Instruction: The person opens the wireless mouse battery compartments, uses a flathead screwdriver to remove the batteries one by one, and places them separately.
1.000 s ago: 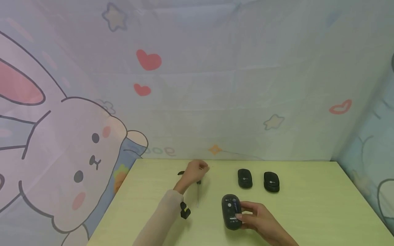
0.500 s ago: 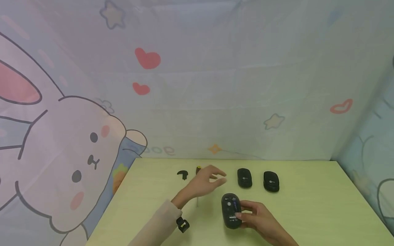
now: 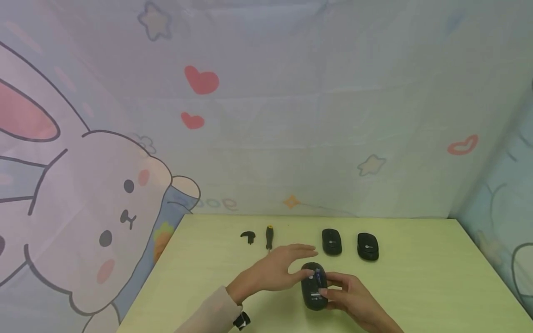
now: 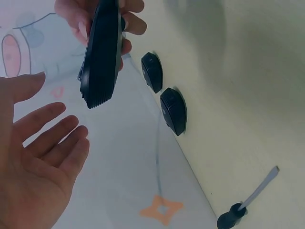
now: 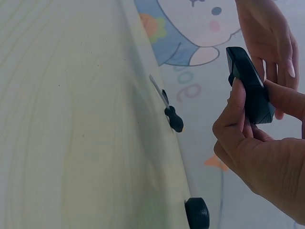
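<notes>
Near the front of the table in the head view, my right hand (image 3: 354, 298) holds a black computer mouse (image 3: 313, 294) between thumb and fingers. Its underside, with small white markings and a bluish strip, is turned up toward the head camera. My left hand (image 3: 278, 269) is at the mouse's left side, thumb overlapping its upper part in that view. From the left wrist, the left hand (image 4: 45, 162) appears with fingers spread and a gap between them and the mouse (image 4: 102, 57). The right wrist view shows the right thumb and fingers on opposite sides of the mouse (image 5: 249, 83).
Two more black mice, one (image 3: 331, 241) left of the other (image 3: 368, 246), lie farther back on the light table (image 3: 429, 277). A screwdriver (image 3: 269, 237) and a small black curved piece (image 3: 248, 236) lie at the back left. A printed cloth (image 3: 258, 171) hangs behind the table.
My left hand has moved from over the screwdriver rightward and toward me to the mouse, uncovering the screwdriver's handle and the black piece. The right hand holds the mouse in the same place.
</notes>
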`<state>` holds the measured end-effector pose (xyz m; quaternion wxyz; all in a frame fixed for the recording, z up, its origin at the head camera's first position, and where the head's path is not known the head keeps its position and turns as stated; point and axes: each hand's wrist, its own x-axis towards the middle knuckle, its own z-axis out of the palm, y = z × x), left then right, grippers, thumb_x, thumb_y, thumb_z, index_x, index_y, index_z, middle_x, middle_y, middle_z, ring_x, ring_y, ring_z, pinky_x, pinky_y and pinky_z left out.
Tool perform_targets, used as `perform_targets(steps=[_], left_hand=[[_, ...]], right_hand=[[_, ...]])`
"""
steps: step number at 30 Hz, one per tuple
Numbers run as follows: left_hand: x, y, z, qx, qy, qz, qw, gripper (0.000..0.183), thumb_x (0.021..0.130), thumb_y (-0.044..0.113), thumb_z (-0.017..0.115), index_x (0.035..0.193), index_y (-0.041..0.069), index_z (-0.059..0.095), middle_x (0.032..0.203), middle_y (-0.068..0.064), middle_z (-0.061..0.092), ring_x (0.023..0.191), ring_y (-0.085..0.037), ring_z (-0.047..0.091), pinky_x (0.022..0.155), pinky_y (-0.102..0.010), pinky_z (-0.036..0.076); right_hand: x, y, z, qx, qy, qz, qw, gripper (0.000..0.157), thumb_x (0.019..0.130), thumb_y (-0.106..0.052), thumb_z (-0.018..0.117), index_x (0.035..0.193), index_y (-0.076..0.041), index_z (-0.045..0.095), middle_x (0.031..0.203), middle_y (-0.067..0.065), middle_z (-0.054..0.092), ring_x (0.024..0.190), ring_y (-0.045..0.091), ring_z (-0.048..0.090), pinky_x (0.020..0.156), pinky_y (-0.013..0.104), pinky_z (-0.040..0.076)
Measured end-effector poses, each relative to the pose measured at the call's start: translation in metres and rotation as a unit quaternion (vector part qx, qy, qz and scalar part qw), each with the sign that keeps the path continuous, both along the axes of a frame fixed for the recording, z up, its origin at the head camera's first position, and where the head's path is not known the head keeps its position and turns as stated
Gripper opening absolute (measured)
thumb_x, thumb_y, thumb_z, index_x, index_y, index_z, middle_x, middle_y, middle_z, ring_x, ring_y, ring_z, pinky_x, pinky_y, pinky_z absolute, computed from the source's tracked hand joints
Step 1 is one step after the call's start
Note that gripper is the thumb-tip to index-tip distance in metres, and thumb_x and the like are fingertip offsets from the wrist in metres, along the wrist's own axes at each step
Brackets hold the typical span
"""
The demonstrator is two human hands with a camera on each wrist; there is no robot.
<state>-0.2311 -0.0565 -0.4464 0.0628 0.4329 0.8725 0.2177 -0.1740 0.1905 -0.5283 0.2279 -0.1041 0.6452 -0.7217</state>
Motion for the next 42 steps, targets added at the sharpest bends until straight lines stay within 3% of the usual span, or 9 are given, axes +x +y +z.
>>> perform_targets(steps=[8, 16, 21, 27, 33, 37, 42], left_hand=[[0.013, -0.002, -0.008, -0.023, 0.051, -0.026, 0.9981, 0.050, 0.112, 0.048, 0.045, 0.153, 0.020, 0.055, 0.160, -0.002, 0.054, 0.149, -0.018, 0.052, 0.119, -0.036, 0.051], [0.020, 0.000, -0.018, -0.026, 0.127, -0.040, 0.9907, 0.046, 0.110, 0.038, 0.055, 0.151, 0.016, 0.057, 0.156, -0.005, 0.058, 0.147, -0.019, 0.055, 0.112, -0.032, 0.056], [0.021, 0.002, -0.023, -0.027, 0.149, -0.046, 0.9873, 0.046, 0.108, 0.032, 0.061, 0.151, 0.014, 0.057, 0.154, -0.004, 0.060, 0.145, -0.017, 0.057, 0.108, -0.027, 0.057], [0.022, 0.005, -0.030, -0.014, 0.154, -0.046, 0.9869, 0.048, 0.105, 0.025, 0.066, 0.150, 0.010, 0.057, 0.154, -0.007, 0.061, 0.144, -0.018, 0.057, 0.110, -0.025, 0.056], [0.024, 0.006, -0.029, -0.004, 0.146, -0.037, 0.9885, 0.048, 0.105, 0.024, 0.067, 0.150, 0.008, 0.057, 0.155, -0.010, 0.059, 0.141, -0.020, 0.060, 0.108, -0.025, 0.057], [0.024, 0.009, -0.032, 0.008, 0.121, -0.014, 0.9925, 0.044, 0.104, 0.023, 0.068, 0.146, 0.012, 0.061, 0.155, -0.007, 0.059, 0.141, -0.020, 0.060, 0.108, -0.025, 0.057], [0.027, 0.017, -0.046, 0.062, 0.079, 0.030, 0.9945, 0.040, 0.101, 0.017, 0.072, 0.140, 0.012, 0.066, 0.149, -0.008, 0.064, 0.142, -0.022, 0.060, 0.113, -0.033, 0.055]], right_hand=[[-0.001, 0.001, -0.004, 0.006, 0.002, 0.000, 1.000, 0.064, 0.104, -0.020, 0.067, 0.154, 0.010, 0.042, 0.131, 0.010, 0.064, 0.109, 0.020, 0.070, 0.093, 0.036, 0.065], [-0.002, 0.002, -0.007, -0.007, 0.004, 0.005, 1.000, 0.062, 0.104, -0.019, 0.067, 0.153, 0.010, 0.043, 0.128, 0.007, 0.065, 0.108, 0.018, 0.071, 0.092, 0.035, 0.066], [-0.002, 0.000, -0.007, -0.012, 0.006, 0.006, 1.000, 0.061, 0.104, -0.018, 0.066, 0.153, 0.011, 0.043, 0.127, 0.005, 0.066, 0.108, 0.016, 0.072, 0.092, 0.034, 0.066], [-0.002, 0.001, -0.008, -0.005, 0.000, -0.005, 1.000, 0.061, 0.104, -0.019, 0.068, 0.152, 0.010, 0.045, 0.125, 0.006, 0.064, 0.108, 0.017, 0.070, 0.093, 0.036, 0.066], [-0.004, 0.002, -0.010, 0.005, -0.003, -0.012, 1.000, 0.060, 0.103, -0.021, 0.069, 0.151, 0.008, 0.048, 0.124, 0.007, 0.063, 0.107, 0.018, 0.069, 0.092, 0.036, 0.065], [-0.005, 0.001, -0.010, 0.008, -0.005, -0.015, 1.000, 0.062, 0.102, -0.021, 0.071, 0.151, 0.009, 0.048, 0.124, 0.009, 0.062, 0.108, 0.019, 0.068, 0.093, 0.037, 0.065], [-0.004, -0.001, -0.011, 0.013, -0.020, -0.027, 0.999, 0.064, 0.100, -0.020, 0.073, 0.150, 0.010, 0.048, 0.122, 0.008, 0.062, 0.106, 0.018, 0.067, 0.092, 0.038, 0.065]])
